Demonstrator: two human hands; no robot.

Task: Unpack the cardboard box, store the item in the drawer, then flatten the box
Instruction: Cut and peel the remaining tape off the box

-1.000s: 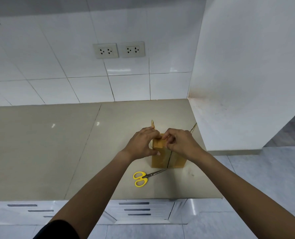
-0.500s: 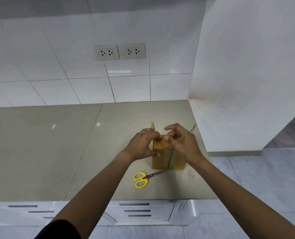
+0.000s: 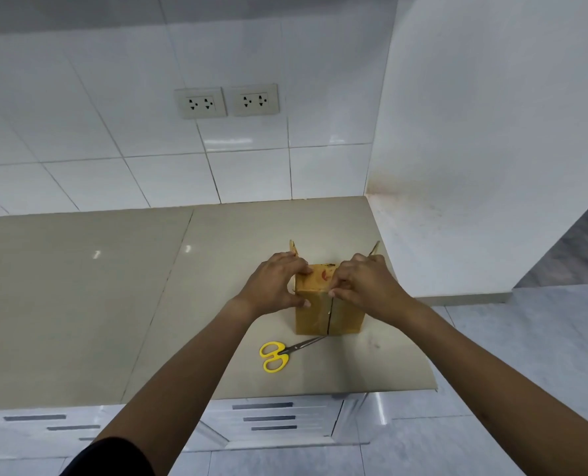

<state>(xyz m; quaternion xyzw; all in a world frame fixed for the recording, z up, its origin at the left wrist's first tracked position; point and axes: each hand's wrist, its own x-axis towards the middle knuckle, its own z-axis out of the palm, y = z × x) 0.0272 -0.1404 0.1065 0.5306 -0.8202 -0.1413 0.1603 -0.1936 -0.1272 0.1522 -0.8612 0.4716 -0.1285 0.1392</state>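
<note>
A small brown cardboard box [image 3: 315, 316] stands on the beige counter [image 3: 80, 304] near its right end. Its near face has a cut down the middle, and two side flaps stick up at the back. Something yellowish with red marks shows in the open top between my hands. My left hand [image 3: 273, 285] grips the box's left top edge, thumb on the near face. My right hand [image 3: 366, 285] holds the right top edge, fingertips pinched at the cut. White drawers [image 3: 279, 417] with dark slot handles sit below the counter front.
Yellow-handled scissors [image 3: 279, 353] lie shut on the counter just in front of the box, blades pointing toward it. A white wall [image 3: 474, 166] bounds the counter on the right. Two sockets [image 3: 227, 101] are on the tiled back wall. Grey floor tiles lie to the right.
My hands have spread apart on the box top, uncovering the yellowish surface between them. My right hand came down from a raised, open-fingered pose onto the right edge.
</note>
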